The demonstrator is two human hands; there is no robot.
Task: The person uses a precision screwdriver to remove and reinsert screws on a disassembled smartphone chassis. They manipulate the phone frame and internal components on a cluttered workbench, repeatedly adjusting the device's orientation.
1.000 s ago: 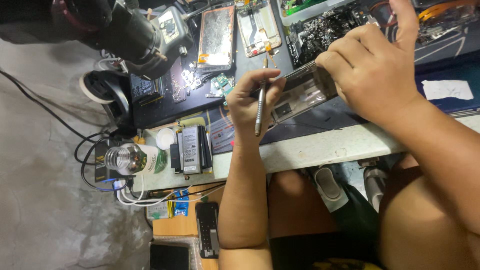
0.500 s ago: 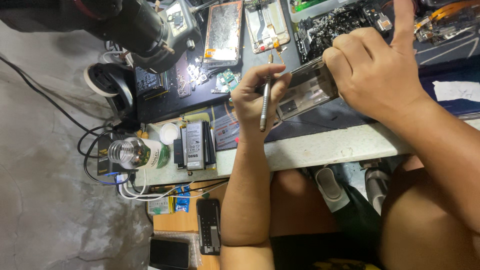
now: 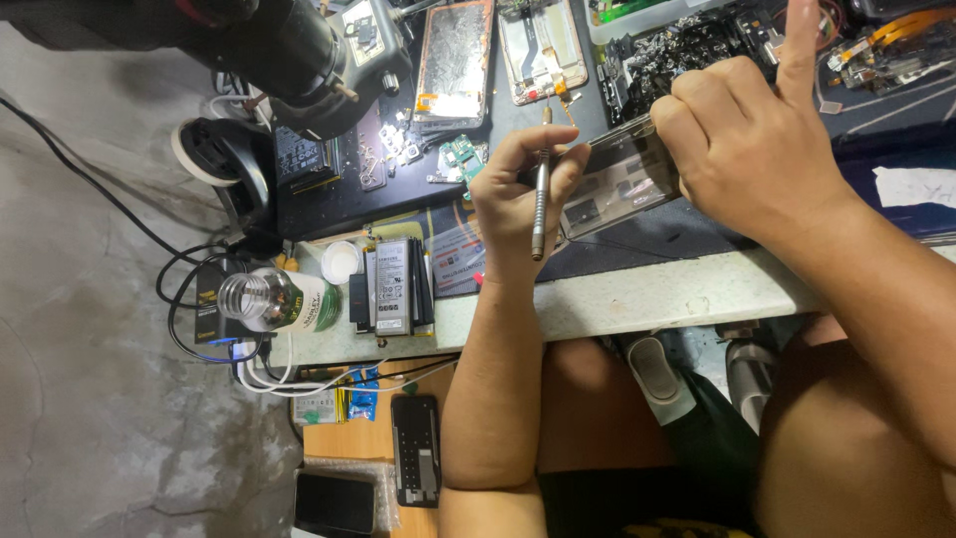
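Observation:
My left hand (image 3: 518, 194) grips a thin metal tool (image 3: 539, 209) like a pen, its tip pointing at the near end of an opened phone (image 3: 622, 179). My right hand (image 3: 752, 149) is closed around the phone's other end and holds it tilted above the dark work mat (image 3: 637, 239), with the index finger sticking straight out. The phone's open back shows inner parts. Both forearms cross the white bench edge (image 3: 637, 294).
A black microscope head (image 3: 289, 50) hangs over the bench at the far left. Beneath it lie a cracked phone screen (image 3: 453, 60), a second phone frame (image 3: 543, 45), small boards and screws. A battery (image 3: 391, 286), a white cap (image 3: 341, 261) and a clear bottle (image 3: 274, 299) stand at the bench corner. Two phones (image 3: 415, 448) lie on a lower shelf.
The view has shifted slightly. Both hands keep their grips, and the tool has stayed at the phone's end.

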